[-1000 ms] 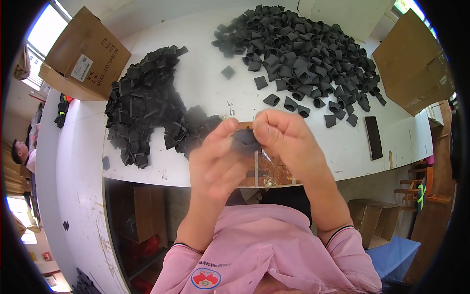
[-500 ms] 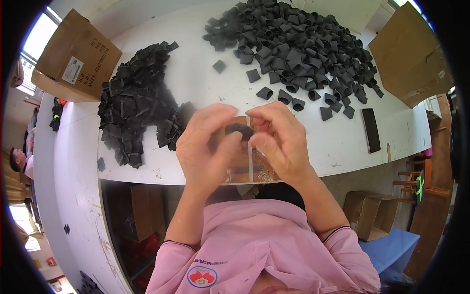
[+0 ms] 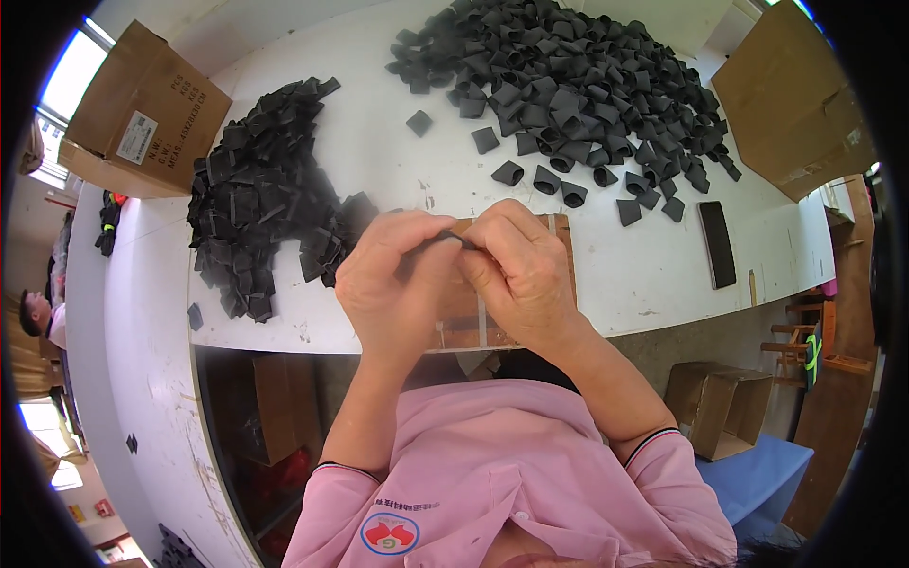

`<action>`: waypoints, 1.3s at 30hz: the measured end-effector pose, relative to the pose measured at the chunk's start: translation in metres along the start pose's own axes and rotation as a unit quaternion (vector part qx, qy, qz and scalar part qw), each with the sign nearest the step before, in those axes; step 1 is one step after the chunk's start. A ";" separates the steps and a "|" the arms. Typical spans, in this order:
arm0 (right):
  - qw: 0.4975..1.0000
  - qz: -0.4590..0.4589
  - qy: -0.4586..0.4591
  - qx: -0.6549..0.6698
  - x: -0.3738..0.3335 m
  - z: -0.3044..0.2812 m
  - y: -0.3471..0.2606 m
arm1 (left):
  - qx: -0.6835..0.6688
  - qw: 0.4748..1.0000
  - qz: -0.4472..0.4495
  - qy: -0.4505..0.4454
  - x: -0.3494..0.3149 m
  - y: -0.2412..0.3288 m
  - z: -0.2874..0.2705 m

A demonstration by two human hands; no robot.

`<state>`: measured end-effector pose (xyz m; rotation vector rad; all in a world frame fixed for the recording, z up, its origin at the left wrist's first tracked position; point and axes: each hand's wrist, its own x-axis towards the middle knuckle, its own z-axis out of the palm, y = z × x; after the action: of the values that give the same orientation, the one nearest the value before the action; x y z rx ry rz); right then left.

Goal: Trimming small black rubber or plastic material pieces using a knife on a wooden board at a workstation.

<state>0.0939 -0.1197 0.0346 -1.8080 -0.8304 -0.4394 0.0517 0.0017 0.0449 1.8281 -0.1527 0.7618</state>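
Observation:
Both my hands meet over a brown board (image 3: 458, 320) at the table's near edge. Between their fingertips is a small black sleeve (image 3: 466, 242), mostly covered by the fingers. My left hand (image 3: 393, 284) pinches it from the left, thumb and fingers closed. From the other side my right hand (image 3: 521, 275) grips it with thumb and curled fingers. Left of my left hand lies a heap of flat black pieces (image 3: 251, 194). Beyond my right hand spreads a big pile of short black tube-like sleeves (image 3: 568, 85), several lying loose at its near side.
A cardboard box (image 3: 142, 114) stands at the far left, another box (image 3: 791, 104) at the far right. A black phone (image 3: 717, 244) lies on the white table (image 3: 644, 293) right of my hands. Below the table's right side sits an open carton (image 3: 715, 412). Another person (image 3: 38, 312) is at the left.
My right hand has moved left and closed on the black sleeve, which showed more openly before. The fingertips of both hands are now together. The piles look unchanged.

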 end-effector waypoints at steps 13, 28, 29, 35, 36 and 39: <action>0.999 -0.002 -0.009 -0.042 0.017 -0.012 -0.022 | -0.509 0.825 -0.221 0.112 -0.016 -0.009 -0.001; 0.987 -0.129 0.016 -0.095 0.007 0.003 0.001 | -0.255 0.948 -0.188 0.037 -0.012 -0.007 -0.014; 0.983 -0.144 0.015 -0.116 0.009 0.002 0.000 | -0.225 0.956 -0.189 -0.003 -0.012 -0.007 -0.018; 0.980 -0.153 0.028 -0.127 0.012 0.003 0.002 | -0.080 0.988 -0.132 0.007 -0.009 -0.016 -0.017; 0.979 -0.157 0.023 -0.129 0.011 0.003 0.003 | -0.078 0.984 -0.157 0.032 -0.014 -0.018 -0.017; 0.999 -0.002 -0.034 -0.013 0.018 -0.011 0.001 | -0.060 0.974 -0.199 0.085 -0.041 -0.040 -0.027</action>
<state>0.1085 -0.1241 0.0497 -1.8550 -0.8780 -0.3950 0.0263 0.0314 -0.0050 1.6007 0.2672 0.6046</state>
